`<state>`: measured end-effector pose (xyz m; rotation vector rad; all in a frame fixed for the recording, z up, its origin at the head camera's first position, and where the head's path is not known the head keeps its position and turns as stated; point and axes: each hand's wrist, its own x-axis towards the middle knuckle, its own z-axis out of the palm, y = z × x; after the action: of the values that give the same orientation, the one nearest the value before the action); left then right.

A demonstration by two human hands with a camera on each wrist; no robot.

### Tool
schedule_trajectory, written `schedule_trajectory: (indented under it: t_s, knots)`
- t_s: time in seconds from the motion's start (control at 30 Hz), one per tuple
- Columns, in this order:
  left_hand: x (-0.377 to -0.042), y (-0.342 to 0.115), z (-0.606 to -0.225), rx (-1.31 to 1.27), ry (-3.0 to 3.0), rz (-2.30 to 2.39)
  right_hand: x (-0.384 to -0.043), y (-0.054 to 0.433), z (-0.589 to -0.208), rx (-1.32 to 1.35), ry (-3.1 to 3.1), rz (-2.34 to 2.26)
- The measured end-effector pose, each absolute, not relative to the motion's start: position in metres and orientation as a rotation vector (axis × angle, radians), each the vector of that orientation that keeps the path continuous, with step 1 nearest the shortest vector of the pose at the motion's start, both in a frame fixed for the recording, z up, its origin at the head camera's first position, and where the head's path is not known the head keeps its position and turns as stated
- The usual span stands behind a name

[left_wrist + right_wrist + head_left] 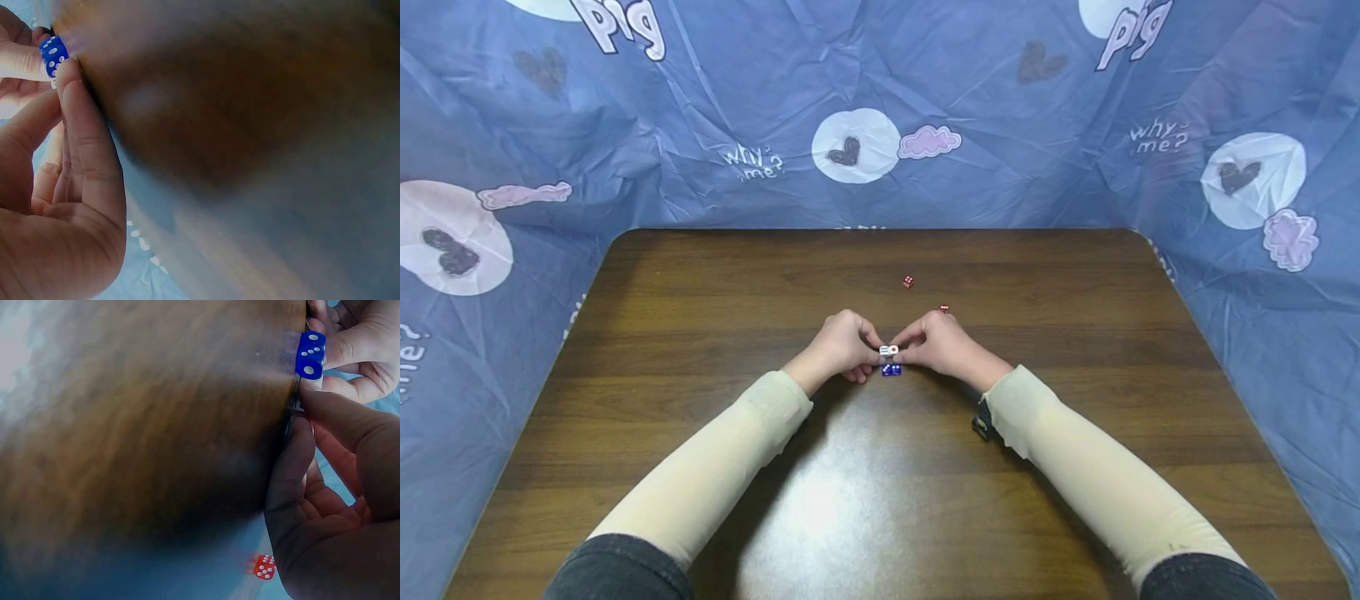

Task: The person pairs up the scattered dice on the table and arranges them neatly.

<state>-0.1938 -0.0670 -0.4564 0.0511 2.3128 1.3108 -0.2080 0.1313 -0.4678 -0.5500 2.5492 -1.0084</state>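
1. Two white plastic-looking cube dice (pixel 889 351) sit end to end just beyond a pair of blue cube dice (pixel 891 370) with white pips; whether the white pair is raised cannot be told.
2. The left hand (pixel 842 343) pinches the white pair's left end, thumb and finger nearly together; the right hand (pixel 943 343) mirrors that narrow grip on its right end.
3. An uneven squeeze could, it seems, twist the white dice apart or pop one loose, smooth faces offering fingertips little purchase.
4. A low or hasty move may nudge the blue pair, which lies right beside the fingers, out of line.
5. Beyond the blue pair lies a red cube die (pixel 908 282) with white pips; a second red die (pixel 944 308), farther right, risks a knock from the right knuckles.
6. The dark-brown wood-grain worktop (pixel 700 292) spreads around the blue pair, with bright glare (pixel 812 508) on the near side.
7. A creased blue fabric-like backdrop (pixel 985 75), printed with hearts, "pig" and "why me?", hangs past the worktop's far edge, well beyond the blue pair.
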Motion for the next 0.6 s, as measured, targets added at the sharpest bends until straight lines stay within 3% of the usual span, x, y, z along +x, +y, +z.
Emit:
schedule_trajectory:
  t_s: [0.6]
  knots:
    - [-0.1934, -0.0679, -0.4557, 0.066, 2.320, 1.301, -0.2077, 0.1320, -0.4669, -0.562, 2.536, -1.011]
